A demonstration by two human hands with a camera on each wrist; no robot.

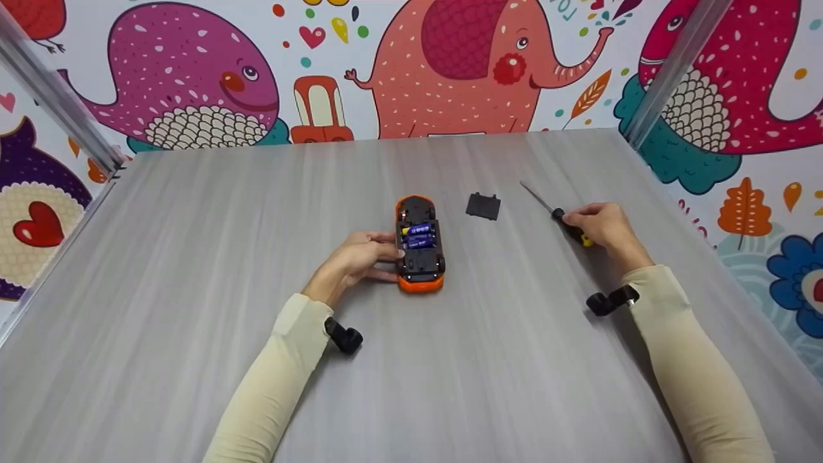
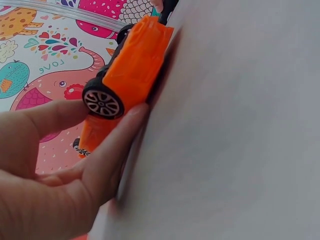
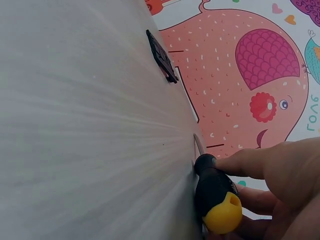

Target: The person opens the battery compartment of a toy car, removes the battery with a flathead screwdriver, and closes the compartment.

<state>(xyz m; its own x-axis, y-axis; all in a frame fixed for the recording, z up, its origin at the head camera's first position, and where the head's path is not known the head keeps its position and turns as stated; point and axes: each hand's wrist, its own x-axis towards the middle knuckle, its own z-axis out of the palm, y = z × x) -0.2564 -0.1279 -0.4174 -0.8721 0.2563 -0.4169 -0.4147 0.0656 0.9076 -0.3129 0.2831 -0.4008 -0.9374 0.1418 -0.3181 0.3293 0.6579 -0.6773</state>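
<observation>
An orange toy car (image 1: 421, 280) lies upside down on the table, its black underside facing up. Two purple batteries (image 1: 420, 236) show in its uncovered battery compartment. My left hand (image 1: 357, 257) holds the car by its left side, thumb and fingers around a wheel (image 2: 103, 102) in the left wrist view. To the right, my right hand (image 1: 604, 225) grips a screwdriver (image 3: 212, 187) by its black and yellow handle. The metal shaft points away to the upper left, close over the table. Between car and screwdriver lies a black battery cover (image 1: 483, 206), apart from both.
The grey wood-grain table (image 1: 161, 321) reaches back to a wall (image 1: 411, 122) printed with cartoon animals. Clear strips (image 1: 675, 71) stand at the back corners. A small black camera (image 1: 347, 337) sits on the left wrist, another camera (image 1: 604, 302) on the right.
</observation>
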